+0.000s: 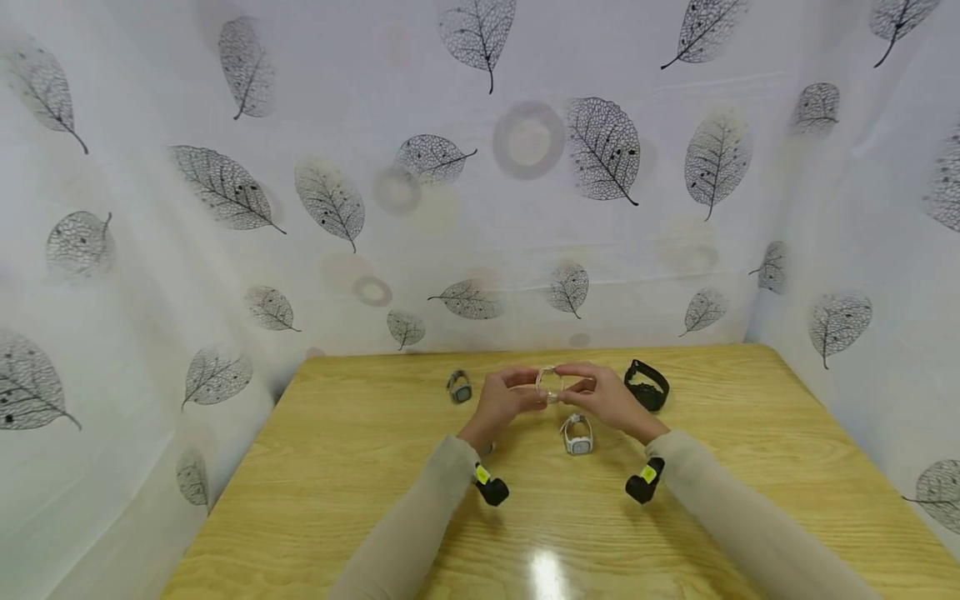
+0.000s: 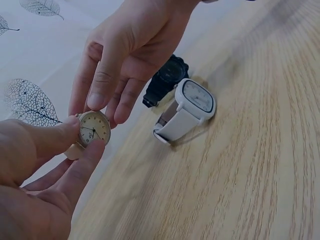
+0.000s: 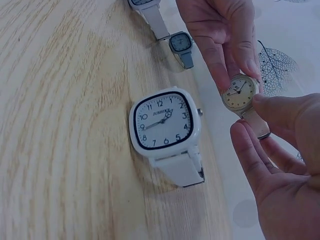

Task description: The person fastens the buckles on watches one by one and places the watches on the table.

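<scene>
A round-faced wristwatch (image 1: pixel 551 398) with a pale strap is held up over the table between both hands, its strap forming a loop. My left hand (image 1: pixel 506 402) pinches its left side, thumb and forefinger at the dial (image 2: pixel 95 127) in the left wrist view. From the other side my right hand (image 1: pixel 603 396) pinches it, with the thumb beside the case (image 3: pixel 240 93) in the right wrist view. Just below the hands, a white square-faced watch (image 1: pixel 578 446) stands on the table with its strap looped.
A black watch (image 1: pixel 647 389) lies right of the right hand. To the left is a grey watch (image 1: pixel 461 389). Another white watch (image 3: pixel 156 20) is mostly hidden by the left arm in the head view. A leaf-patterned curtain (image 1: pixel 510 250) hangs behind the wooden table (image 1: pixel 337 467).
</scene>
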Available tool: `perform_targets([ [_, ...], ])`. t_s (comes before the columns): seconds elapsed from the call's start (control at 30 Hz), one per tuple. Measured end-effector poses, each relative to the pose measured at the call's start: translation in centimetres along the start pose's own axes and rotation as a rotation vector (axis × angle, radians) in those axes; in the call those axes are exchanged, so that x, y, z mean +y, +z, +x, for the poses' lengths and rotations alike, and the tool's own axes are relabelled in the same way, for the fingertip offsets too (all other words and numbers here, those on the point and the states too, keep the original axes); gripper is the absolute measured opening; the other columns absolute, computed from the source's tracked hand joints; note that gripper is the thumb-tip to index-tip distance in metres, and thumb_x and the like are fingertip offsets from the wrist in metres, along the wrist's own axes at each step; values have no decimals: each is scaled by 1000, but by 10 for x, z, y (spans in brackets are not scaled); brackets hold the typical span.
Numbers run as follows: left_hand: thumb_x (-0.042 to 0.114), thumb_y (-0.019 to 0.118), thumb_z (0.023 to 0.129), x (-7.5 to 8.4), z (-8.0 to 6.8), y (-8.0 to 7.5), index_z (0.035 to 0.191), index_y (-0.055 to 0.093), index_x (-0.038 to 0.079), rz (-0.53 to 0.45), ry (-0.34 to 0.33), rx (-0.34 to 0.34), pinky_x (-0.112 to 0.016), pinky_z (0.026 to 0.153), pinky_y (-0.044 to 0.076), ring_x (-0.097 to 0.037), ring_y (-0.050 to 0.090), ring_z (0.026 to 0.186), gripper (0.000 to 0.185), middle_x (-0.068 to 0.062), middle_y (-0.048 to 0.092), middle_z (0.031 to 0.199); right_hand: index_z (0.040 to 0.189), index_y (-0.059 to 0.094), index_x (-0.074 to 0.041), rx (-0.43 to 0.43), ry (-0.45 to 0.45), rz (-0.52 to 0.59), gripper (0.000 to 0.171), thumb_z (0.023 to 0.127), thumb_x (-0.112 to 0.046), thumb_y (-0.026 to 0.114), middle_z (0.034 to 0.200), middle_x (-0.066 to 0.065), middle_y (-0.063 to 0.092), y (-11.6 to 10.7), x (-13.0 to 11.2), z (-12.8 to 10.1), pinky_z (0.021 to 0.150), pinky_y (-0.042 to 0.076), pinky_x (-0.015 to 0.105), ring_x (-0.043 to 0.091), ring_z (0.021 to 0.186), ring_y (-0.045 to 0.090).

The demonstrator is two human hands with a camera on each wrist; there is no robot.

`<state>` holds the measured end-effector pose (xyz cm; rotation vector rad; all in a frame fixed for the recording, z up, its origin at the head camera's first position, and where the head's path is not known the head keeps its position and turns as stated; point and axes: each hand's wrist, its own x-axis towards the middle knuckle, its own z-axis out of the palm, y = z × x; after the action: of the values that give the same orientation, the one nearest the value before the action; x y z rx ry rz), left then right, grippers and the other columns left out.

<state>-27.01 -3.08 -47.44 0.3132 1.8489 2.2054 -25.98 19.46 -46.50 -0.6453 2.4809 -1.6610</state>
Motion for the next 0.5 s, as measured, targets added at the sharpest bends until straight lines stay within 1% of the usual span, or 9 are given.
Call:
perform_targets([
  [0.07, -5, 77, 89, 0, 0, 0, 134, 63, -3, 25, -7, -8, -40, 86, 61, -26, 73, 102, 47, -30, 56, 139, 145, 56, -2, 1, 5, 3, 49, 99, -12, 70, 155, 21, 45, -1, 2, 0, 91, 58, 50, 31, 108, 70],
  [0.17, -5, 78, 88, 0, 1, 0, 135, 64, -1, 79, -15, -4, -38, 86, 61, -26, 72, 105, 48, -27, 58, 138, 145, 57, -4, 7, 25, 3, 48, 99, -11, 70, 154, 19, 47, -2, 2, 1, 92, 58, 48, 29, 107, 70],
  [0.33, -8, 77, 87, 3, 7, 1, 129, 68, 0, 155, -19, 49, -36, 84, 61, -26, 72, 105, 44, -19, 66, 129, 147, 56, -5, -18, 51, -6, 49, 100, -11, 69, 150, 19, 52, -5, 0, 8, 93, 57, 49, 29, 109, 70],
  [0.5, -6, 78, 87, 7, 15, -3, 128, 69, 1, 239, -32, 91, -36, 86, 61, -25, 72, 105, 43, -15, 67, 127, 148, 53, -4, -50, 70, -20, 50, 101, -12, 67, 153, 22, 47, -5, -1, 22, 95, 55, 54, 35, 112, 69],
])
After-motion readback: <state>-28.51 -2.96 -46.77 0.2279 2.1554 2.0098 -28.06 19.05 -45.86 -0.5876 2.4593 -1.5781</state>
